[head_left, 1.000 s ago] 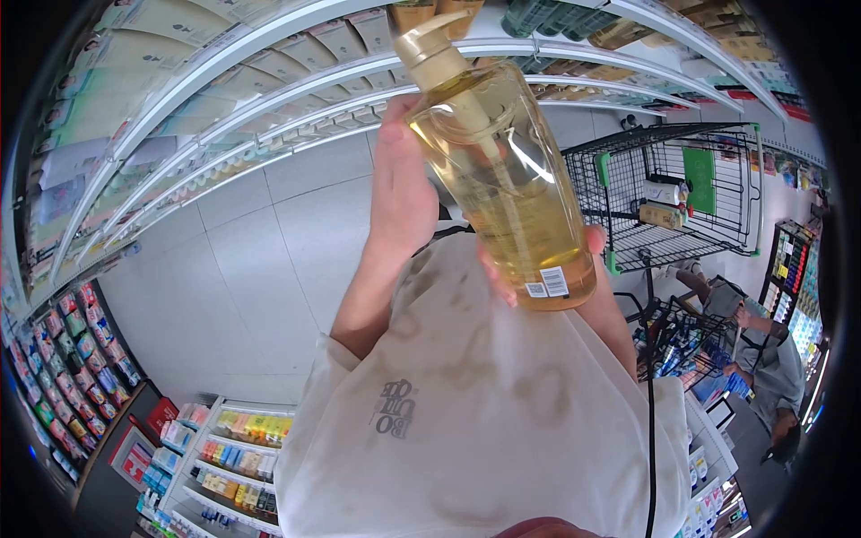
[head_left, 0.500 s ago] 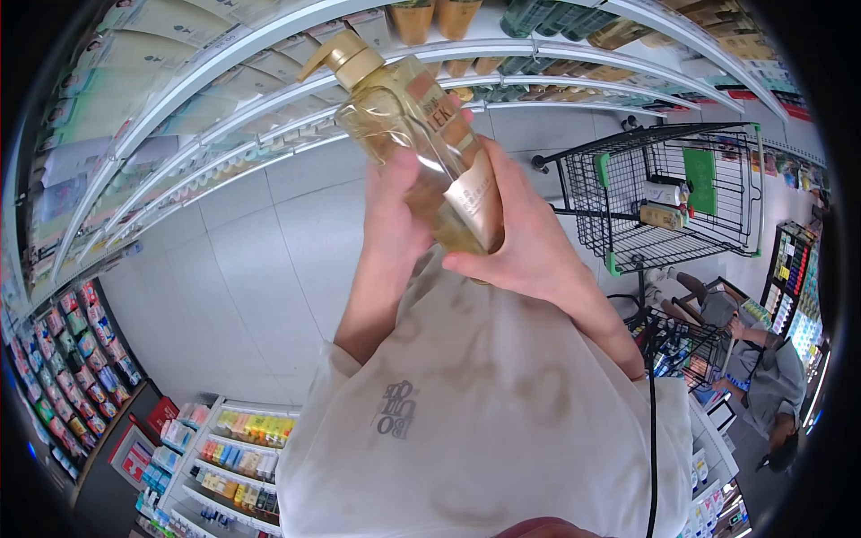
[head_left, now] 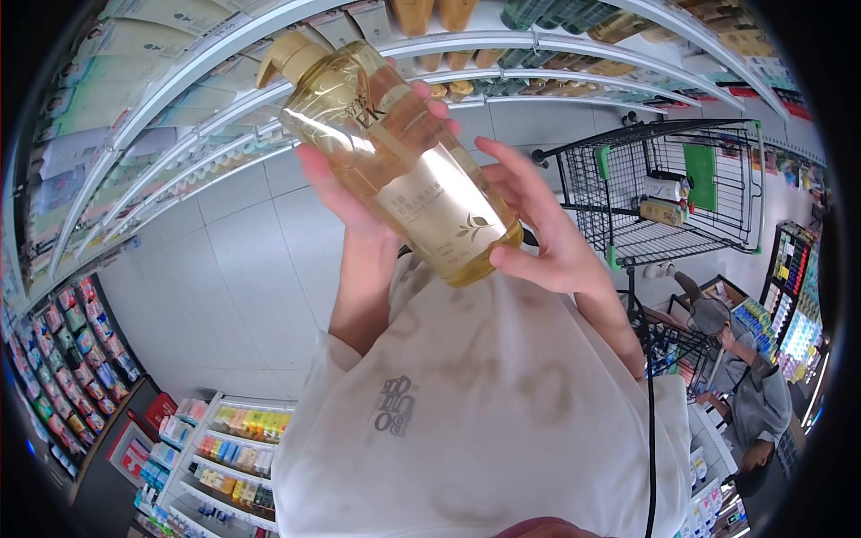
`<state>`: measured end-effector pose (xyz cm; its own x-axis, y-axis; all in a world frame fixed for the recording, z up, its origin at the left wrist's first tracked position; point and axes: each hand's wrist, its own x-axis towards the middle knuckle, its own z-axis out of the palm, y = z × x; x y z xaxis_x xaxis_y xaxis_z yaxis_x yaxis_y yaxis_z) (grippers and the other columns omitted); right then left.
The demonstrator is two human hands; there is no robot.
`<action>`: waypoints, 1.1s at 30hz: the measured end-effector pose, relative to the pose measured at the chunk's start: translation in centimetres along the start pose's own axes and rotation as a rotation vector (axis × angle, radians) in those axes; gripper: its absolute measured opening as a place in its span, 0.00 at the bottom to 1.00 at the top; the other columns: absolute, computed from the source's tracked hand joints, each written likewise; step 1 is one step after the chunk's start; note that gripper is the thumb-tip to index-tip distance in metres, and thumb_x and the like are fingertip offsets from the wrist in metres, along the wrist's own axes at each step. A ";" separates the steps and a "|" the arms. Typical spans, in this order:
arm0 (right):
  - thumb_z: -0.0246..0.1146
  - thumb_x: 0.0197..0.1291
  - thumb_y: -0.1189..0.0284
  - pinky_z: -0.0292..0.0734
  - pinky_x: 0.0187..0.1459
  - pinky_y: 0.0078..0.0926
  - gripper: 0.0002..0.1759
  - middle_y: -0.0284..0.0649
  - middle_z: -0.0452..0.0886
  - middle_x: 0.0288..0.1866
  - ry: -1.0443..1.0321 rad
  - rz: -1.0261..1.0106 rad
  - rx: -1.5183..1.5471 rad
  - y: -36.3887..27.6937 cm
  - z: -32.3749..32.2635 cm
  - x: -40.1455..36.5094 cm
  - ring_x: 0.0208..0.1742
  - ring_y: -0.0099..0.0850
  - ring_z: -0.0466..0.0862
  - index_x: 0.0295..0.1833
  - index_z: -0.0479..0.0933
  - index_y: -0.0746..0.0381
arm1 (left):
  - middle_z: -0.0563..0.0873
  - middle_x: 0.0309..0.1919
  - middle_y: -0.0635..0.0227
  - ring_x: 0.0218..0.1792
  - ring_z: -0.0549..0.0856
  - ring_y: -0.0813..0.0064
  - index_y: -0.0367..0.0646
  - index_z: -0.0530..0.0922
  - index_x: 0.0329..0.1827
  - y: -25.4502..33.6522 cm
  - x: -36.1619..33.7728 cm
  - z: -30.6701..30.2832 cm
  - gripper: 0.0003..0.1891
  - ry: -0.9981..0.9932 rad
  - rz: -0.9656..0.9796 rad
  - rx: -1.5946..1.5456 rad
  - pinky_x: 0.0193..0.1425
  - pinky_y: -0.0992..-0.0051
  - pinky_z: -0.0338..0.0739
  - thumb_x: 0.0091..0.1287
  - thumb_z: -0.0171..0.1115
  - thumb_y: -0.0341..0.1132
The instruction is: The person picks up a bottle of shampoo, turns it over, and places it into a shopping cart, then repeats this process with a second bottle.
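A clear, golden pump bottle (head_left: 421, 188) is tilted in front of my chest, its cream pump head (head_left: 296, 58) toward the upper left. Its front label, with a leaf print, faces me. My left hand (head_left: 363, 202) grips the bottle's body, thumb on the near side and fingertips showing past the far edge. At the base, my right hand (head_left: 547, 238) steadies it with the thumb against the bottom corner. The right index finger is lifted off the bottle, and some other fingers are partly hidden.
Shelves (head_left: 260, 99) of packets and bottles curve across the top. A black wire shopping cart (head_left: 619, 215) with a few goods stands to the right. Beyond it, a person in grey (head_left: 762, 394) is beside another cart. More stocked shelving (head_left: 233, 448) is at lower left.
The bottle has turned so its leaf-printed label faces me, and its pump end has shifted left. My right fingers have loosened and spread at the base. The person in grey has moved.
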<state>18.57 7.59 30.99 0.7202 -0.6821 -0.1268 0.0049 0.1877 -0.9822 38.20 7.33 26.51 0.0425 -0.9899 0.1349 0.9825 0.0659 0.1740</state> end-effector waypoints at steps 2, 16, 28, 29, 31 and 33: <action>0.65 0.54 0.70 0.52 0.72 0.35 0.49 0.47 0.59 0.73 -0.043 0.013 0.040 0.2 0.2 0.0 0.73 0.37 0.61 0.77 0.47 0.66 | 0.73 0.56 0.57 0.54 0.75 0.61 0.39 0.56 0.73 0.2 0.1 0.2 0.53 0.037 -0.002 0.127 0.61 0.58 0.72 0.55 0.60 0.71; 0.64 0.59 0.59 0.70 0.59 0.36 0.39 0.49 0.68 0.63 0.134 -0.198 -0.264 -0.5 0.1 -0.1 0.57 0.38 0.74 0.73 0.61 0.62 | 0.74 0.55 0.56 0.53 0.76 0.60 0.40 0.57 0.72 0.1 0.0 0.7 0.55 0.049 -0.045 0.147 0.58 0.58 0.75 0.52 0.60 0.74; 0.74 0.37 0.59 0.63 0.65 0.55 0.43 0.51 0.61 0.72 0.066 -0.458 -0.982 -1.7 2.0 0.7 0.68 0.50 0.65 0.67 0.72 0.40 | 0.74 0.58 0.50 0.56 0.78 0.55 0.41 0.61 0.71 -0.4 0.3 -0.1 0.50 -0.025 -0.042 0.108 0.57 0.54 0.76 0.59 0.39 0.77; 0.74 0.37 0.59 0.63 0.65 0.55 0.43 0.51 0.61 0.72 0.067 -0.458 -0.982 -1.6 1.9 0.7 0.68 0.50 0.65 0.67 0.72 0.40 | 0.75 0.58 0.51 0.55 0.79 0.55 0.41 0.61 0.70 -0.4 0.3 -0.2 0.50 -0.007 -0.046 0.104 0.57 0.54 0.77 0.60 0.39 0.77; 0.41 0.61 0.33 0.54 0.69 0.58 0.37 0.56 0.57 0.73 -0.011 -0.487 -1.317 -1.5 1.8 0.6 0.70 0.57 0.61 0.65 0.75 0.41 | 0.75 0.58 0.51 0.55 0.79 0.55 0.40 0.62 0.70 -0.5 0.4 -0.4 0.50 -0.001 -0.041 0.121 0.57 0.54 0.76 0.59 0.39 0.77; 0.39 0.61 0.33 0.53 0.69 0.59 0.38 0.56 0.56 0.74 0.048 -0.493 -1.344 -1.4 1.1 0.8 0.71 0.57 0.61 0.65 0.74 0.42 | 0.75 0.58 0.51 0.55 0.79 0.55 0.40 0.62 0.70 -0.6 0.4 -0.2 0.50 0.007 -0.032 0.139 0.58 0.54 0.76 0.59 0.38 0.77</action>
<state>19.90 7.52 32.38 0.8140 -0.5080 0.2817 -0.4253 -0.8515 -0.3066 37.65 6.90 26.25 0.0131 -0.9926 0.1206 0.9489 0.0504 0.3116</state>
